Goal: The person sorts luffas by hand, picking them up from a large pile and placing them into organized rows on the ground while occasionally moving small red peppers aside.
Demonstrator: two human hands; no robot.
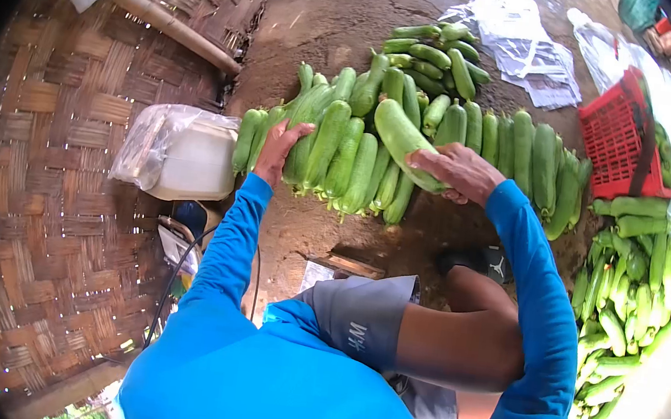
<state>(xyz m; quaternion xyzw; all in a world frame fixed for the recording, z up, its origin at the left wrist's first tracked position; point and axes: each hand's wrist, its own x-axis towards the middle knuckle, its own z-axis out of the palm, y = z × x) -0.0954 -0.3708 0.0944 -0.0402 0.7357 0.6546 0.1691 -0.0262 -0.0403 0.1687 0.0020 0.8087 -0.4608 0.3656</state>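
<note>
A long, thick green gourd (401, 137) is in my right hand (460, 172), whose fingers and thumb wrap round its near end. It is tilted, its far end pointing up and left, above the row of gourds. My left hand (277, 152) touches the left part of that row, the thumb stretched to the right over the gourds; some of its fingers are partly hidden. Beneath and between the hands, several similar gourds (343, 157) lie side by side on the brown ground. More gourds (530, 157) continue the row to the right of my right hand.
A smaller pile of gourds (431, 59) lies behind the row, near white plastic sheets (528, 45). At right are a red crate (621, 139) and a large heap of gourds (627, 301). A plastic-covered white container (193, 152) stands by the woven wall (49, 177) at left.
</note>
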